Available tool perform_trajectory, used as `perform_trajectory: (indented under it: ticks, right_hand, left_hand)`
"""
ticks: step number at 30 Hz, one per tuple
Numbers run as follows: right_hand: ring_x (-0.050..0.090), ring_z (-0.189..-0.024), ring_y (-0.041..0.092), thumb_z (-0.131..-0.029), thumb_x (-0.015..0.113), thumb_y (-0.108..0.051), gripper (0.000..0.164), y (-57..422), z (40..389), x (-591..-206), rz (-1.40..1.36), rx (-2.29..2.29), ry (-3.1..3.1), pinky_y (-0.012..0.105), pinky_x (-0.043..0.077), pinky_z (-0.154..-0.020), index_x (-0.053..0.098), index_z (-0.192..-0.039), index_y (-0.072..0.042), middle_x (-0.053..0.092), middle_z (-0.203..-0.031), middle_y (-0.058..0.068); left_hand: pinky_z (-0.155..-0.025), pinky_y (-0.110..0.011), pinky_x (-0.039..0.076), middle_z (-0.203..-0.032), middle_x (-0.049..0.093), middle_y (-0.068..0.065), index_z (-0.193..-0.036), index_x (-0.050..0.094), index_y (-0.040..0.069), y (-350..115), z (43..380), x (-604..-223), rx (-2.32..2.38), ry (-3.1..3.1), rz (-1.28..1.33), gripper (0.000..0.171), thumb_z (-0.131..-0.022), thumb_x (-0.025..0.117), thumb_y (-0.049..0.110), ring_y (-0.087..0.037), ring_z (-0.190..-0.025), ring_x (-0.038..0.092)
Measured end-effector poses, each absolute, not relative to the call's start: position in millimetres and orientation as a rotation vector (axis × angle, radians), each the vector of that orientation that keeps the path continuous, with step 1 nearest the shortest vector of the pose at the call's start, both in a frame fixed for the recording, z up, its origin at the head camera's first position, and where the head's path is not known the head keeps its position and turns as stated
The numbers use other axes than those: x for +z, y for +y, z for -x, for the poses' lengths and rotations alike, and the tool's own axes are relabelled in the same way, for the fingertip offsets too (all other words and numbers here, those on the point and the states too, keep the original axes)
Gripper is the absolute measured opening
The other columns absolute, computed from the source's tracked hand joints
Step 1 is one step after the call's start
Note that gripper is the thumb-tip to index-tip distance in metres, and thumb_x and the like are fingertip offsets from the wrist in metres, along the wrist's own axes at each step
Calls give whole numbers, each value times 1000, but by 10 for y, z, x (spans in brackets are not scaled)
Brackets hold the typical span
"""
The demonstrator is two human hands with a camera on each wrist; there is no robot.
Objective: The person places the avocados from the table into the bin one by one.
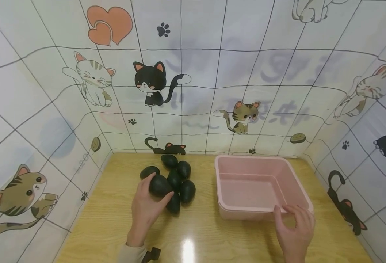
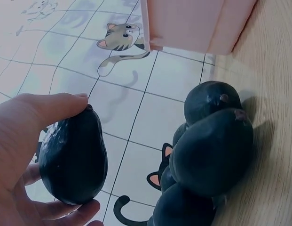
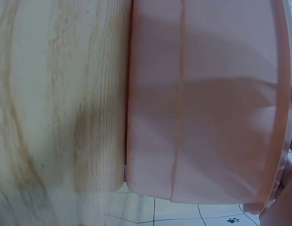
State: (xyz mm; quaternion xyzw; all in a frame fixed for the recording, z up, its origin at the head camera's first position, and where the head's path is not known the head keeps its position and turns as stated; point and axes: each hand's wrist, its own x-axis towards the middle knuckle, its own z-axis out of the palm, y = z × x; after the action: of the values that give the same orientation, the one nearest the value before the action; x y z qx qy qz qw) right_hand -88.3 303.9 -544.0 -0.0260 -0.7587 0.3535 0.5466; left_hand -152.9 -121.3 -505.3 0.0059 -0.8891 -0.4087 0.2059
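Note:
My left hand [image 1: 148, 210] grips a dark green avocado [image 2: 75, 160], thumb at one end and fingers curled round its side. In the head view this held avocado overlaps a cluster of several more avocados [image 1: 187, 191] on the left part of the table. The left wrist view shows it apart from the cluster, with the other avocados [image 2: 214, 150] bunched to its right. To the right stands a pink plastic bin [image 1: 245, 210] with nothing inside. My right hand [image 1: 296, 228] holds the bin's near rim close to the right corner, fingertips over the edge.
A light wood-grain table [image 1: 199, 237] carries everything. Tile-patterned wall covering [image 1: 199, 73] with cartoon cats rises behind and on both sides. A small black device [image 1: 151, 254] sits at my left wrist, by the sleeve [image 1: 132, 253].

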Motion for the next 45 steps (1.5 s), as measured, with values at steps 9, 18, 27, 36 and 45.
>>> perform_trajectory:
  ticks: [9,18,27,36,45]
  right_hand:
    - [56,-118,-5,-77,83,-12,24,3042,897,-5449,66,833,-1786,24,34,-114,75,-86,9,71,-88,27]
    - [60,-112,4,-78,82,-13,24,3052,899,-5476,61,817,-1760,24,35,-114,74,-84,9,71,-87,26]
    - [61,-112,5,-78,82,-14,26,3056,918,-5500,59,810,-1740,26,35,-115,73,-84,10,71,-86,26]
    - [62,-110,18,-77,82,-13,25,3046,915,-5483,72,813,-1748,26,35,-114,74,-85,9,72,-87,24]
    - [59,-117,4,-78,82,-14,26,3027,917,-5478,79,820,-1761,34,33,-119,74,-86,9,71,-88,26]
  left_hand:
    - [-102,-60,55,-151,59,-10,-151,56,19,-1123,1514,-4972,-1137,-2458,13,88,-76,96,41,-38,-134,62]
    - [-103,-58,55,-148,61,-9,-147,58,18,-981,1494,-4921,-1167,-2421,82,86,-74,98,38,-35,-134,63]
    - [-101,-57,55,-149,61,-6,-148,58,21,-830,1468,-4896,-1202,-2431,104,87,-73,98,40,-33,-135,62]
    - [-103,-58,55,-150,61,-7,-148,58,20,-767,1436,-4911,-1225,-2414,111,88,-72,98,39,-34,-139,60]
    - [-101,-56,55,-148,61,-7,-149,58,24,-671,1443,-4895,-1223,-2440,136,87,-74,97,43,-32,-133,63]
